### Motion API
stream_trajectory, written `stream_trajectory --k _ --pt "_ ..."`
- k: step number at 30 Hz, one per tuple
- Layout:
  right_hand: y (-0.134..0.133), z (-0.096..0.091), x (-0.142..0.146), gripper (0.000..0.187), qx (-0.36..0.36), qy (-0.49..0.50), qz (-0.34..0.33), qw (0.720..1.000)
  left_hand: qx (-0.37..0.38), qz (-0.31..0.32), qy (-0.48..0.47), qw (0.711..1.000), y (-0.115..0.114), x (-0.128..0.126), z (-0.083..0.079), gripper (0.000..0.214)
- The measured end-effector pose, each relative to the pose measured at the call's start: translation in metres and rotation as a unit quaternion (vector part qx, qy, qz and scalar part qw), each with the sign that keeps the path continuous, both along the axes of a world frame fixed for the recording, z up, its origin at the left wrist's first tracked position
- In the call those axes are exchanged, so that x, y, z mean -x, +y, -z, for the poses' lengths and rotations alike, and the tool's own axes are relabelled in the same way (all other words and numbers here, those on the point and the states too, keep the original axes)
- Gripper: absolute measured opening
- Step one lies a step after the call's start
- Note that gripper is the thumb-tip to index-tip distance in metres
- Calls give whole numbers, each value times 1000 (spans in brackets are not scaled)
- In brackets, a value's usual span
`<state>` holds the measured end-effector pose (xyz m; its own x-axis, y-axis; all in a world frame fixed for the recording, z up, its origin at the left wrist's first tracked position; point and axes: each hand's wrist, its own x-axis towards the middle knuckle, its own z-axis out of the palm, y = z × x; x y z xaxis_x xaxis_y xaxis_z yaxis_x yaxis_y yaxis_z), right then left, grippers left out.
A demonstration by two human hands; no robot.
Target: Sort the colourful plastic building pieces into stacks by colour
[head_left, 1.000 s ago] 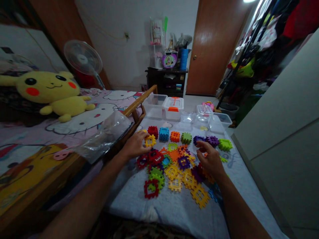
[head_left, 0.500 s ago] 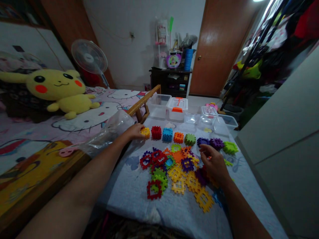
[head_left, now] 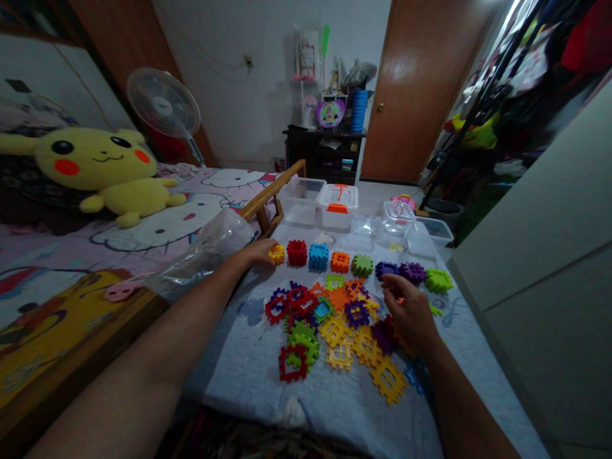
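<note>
My left hand [head_left: 261,252] is at the left end of a row of stacked toy pieces, its fingers closed around the yellow stack of notched square building pieces [head_left: 276,254]. Beside it stand a red stack [head_left: 297,253], a blue stack [head_left: 318,256], an orange stack [head_left: 340,261] and a green stack [head_left: 362,265]. My right hand [head_left: 410,310] hovers over the right side of the loose pile, fingers loosely bent and apart, with nothing plainly held. Under and beside it lie a purple piece [head_left: 384,336] and several yellow window-shaped pieces [head_left: 366,346]. Red frame pieces [head_left: 292,363] lie further left.
Purple stacks [head_left: 413,273] and a lime stack [head_left: 438,280] end the row at the right. Behind it stand clear plastic boxes [head_left: 301,201] and one with an orange-handled lid [head_left: 338,199]. A wooden bed rail [head_left: 272,196] and a plastic bag [head_left: 210,248] border the left.
The view has shifted slightly, so everything sits a little further left. My left hand stays on the yellow stack, and my right hand remains over the pile.
</note>
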<state>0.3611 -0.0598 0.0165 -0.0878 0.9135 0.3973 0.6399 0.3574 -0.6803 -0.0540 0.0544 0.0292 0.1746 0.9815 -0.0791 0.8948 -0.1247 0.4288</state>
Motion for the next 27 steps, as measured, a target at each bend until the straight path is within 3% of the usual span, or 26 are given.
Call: stream_trajectory --k 8,13,18,22,25,27 --pt "5 -5 -10 31 -10 22 34 999 22 19 33 999 -4 -5 -1 32" --pt "8 -16 -33 28 -25 71 106 992 4 28 17 999 -2 -4 2 34" --pt "11 -19 -68 17 -10 74 190 979 -74 35 5 997 -6 7 5 54" --pt "13 -15 -82 14 81 -38 130 988 -172 5 26 985 -37 3 4 70" --pt "12 -10 -84 12 126 -108 104 981 -226 -37 14 973 -78 -21 4 55" --pt "10 -5 -83 19 128 -135 85 979 -216 -27 -26 976 -105 -43 7 44"
